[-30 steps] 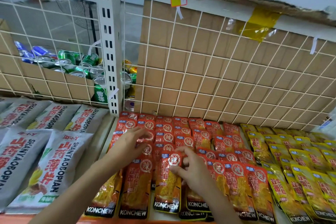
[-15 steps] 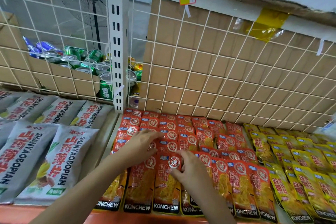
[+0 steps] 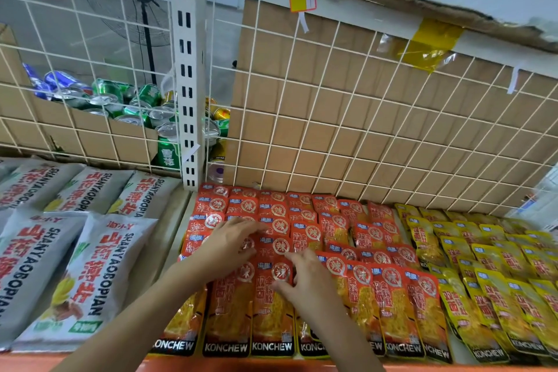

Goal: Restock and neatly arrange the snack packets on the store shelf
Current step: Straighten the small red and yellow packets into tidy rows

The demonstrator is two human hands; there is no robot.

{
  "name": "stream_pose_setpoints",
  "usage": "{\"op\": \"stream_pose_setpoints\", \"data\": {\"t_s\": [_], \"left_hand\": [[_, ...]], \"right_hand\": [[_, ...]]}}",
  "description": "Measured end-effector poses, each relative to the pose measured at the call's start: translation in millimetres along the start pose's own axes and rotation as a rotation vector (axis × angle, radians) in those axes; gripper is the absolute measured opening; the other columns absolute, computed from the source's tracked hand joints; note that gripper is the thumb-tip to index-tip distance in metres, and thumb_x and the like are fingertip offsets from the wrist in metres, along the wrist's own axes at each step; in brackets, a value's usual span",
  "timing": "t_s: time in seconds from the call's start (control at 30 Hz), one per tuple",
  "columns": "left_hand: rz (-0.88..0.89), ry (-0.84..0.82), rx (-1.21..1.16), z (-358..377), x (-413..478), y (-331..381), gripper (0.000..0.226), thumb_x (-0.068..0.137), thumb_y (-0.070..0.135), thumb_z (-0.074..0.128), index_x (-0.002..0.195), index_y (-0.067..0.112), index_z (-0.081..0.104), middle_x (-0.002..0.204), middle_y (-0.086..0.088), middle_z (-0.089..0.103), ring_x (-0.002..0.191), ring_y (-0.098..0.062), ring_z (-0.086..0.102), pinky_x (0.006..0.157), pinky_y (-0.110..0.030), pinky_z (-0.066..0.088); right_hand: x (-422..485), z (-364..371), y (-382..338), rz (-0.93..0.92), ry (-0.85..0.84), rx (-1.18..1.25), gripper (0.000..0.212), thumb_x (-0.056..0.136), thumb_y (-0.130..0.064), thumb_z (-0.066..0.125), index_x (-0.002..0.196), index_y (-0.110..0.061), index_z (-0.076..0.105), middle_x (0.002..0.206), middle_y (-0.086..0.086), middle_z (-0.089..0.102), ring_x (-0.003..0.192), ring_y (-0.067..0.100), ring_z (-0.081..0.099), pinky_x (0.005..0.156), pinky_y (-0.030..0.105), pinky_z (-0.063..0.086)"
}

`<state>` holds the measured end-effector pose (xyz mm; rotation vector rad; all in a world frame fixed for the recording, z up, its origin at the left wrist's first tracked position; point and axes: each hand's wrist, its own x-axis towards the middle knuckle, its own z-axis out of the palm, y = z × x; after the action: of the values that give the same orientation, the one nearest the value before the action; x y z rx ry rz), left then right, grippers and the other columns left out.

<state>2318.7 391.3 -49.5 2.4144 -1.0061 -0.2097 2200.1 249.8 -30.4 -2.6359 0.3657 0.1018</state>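
Left hand lies flat, fingers spread, pressing the red packets of the second row. Right hand seems to pinch the front packet by its top, though the thumb is unclear. Over the last second the hands have drawn together. That packet now sits flush in the shelf's front row, so this column looks nearly tidy.

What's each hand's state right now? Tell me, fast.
Left hand: open, fingers flat on the red packets.
Right hand: thumb and fingers on a front red packet; grip cannot be told.
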Motion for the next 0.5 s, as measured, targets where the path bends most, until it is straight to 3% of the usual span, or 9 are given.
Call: {"op": "stream_pose_setpoints", "data": {"t_s": [0.3, 0.43, 0.5], "left_hand": [[0.025, -0.046, 0.089, -3.8, 1.4, 4.3, 0.049, 0.094, 0.03, 0.051, 0.141, 0.031, 0.035, 0.144, 0.009, 0.039, 0.136, -0.011, 0.028, 0.113, -0.034, 0.02], [0.058, -0.077, 0.1, -3.2, 4.2, 7.5, 0.051, 0.094, 0.032, 0.05, 0.142, 0.031, 0.033, 0.145, 0.008, 0.037, 0.136, -0.012, 0.028, 0.113, -0.036, 0.019], [0.077, -0.075, 0.1, -2.1, 5.3, 6.2, 0.051, 0.094, 0.032, 0.05, 0.142, 0.031, 0.033, 0.145, 0.007, 0.037, 0.136, -0.012, 0.029, 0.112, -0.036, 0.02]], "right_hand": [[-2.5, 3.4, -0.4, -0.015, 0.056, 0.036, 0.061, 0.086, -0.042, 0.061, 0.14, -0.024, 0.038, 0.125, -0.007, 0.04, 0.111, 0.007, 0.048, 0.096, 0.018, 0.039], [-0.3, 2.4, 1.2, -0.019, 0.095, 0.073, 0.052, 0.085, -0.038, 0.064, 0.132, -0.024, 0.048, 0.108, -0.012, 0.04, 0.085, -0.003, 0.044, 0.072, 0.005, 0.035], [0.3, 3.2, 0.8, -0.031, 0.113, 0.076, 0.048, 0.085, -0.036, 0.064, 0.13, -0.024, 0.05, 0.104, -0.012, 0.039, 0.075, -0.006, 0.04, 0.067, 0.005, 0.034]]}}
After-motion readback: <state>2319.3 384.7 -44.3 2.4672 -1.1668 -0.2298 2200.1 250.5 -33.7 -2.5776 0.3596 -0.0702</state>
